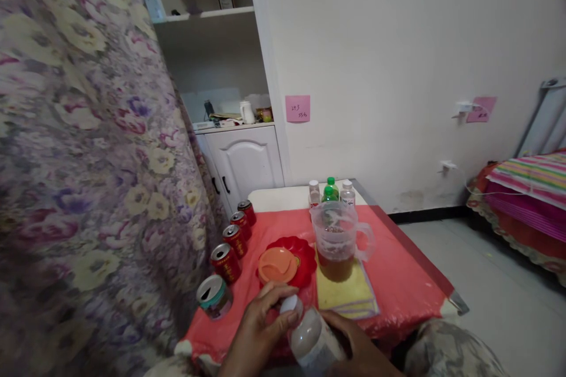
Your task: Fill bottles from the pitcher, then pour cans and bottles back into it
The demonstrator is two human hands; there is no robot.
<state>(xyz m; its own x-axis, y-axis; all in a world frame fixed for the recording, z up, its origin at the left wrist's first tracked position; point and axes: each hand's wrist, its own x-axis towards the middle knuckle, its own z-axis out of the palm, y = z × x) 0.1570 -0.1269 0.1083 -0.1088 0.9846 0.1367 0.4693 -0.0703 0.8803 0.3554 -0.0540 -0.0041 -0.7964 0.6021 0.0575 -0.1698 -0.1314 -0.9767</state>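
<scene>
Close to me at the table's near edge, a clear plastic bottle (312,339) with a label is tilted to the upper left. My left hand (260,327) pinches its white cap (290,304) between thumb and fingers. Around the bottle's body on the right is my right hand (354,341), its fingers partly hidden. Just beyond the hands lies a red scalloped plate (307,271) with an orange lid-like disc (277,265) on it. A clear plastic pitcher (336,241) holding brown liquid stands on a folded yellow cloth (349,294).
Several cans (225,262) stand in a row along the table's left side. Behind the pitcher are several bottles, including a green-capped bottle (329,193). A floral curtain (88,159) hangs at left. The red tablecloth (393,271) covers the table; a bed (530,200) is far right.
</scene>
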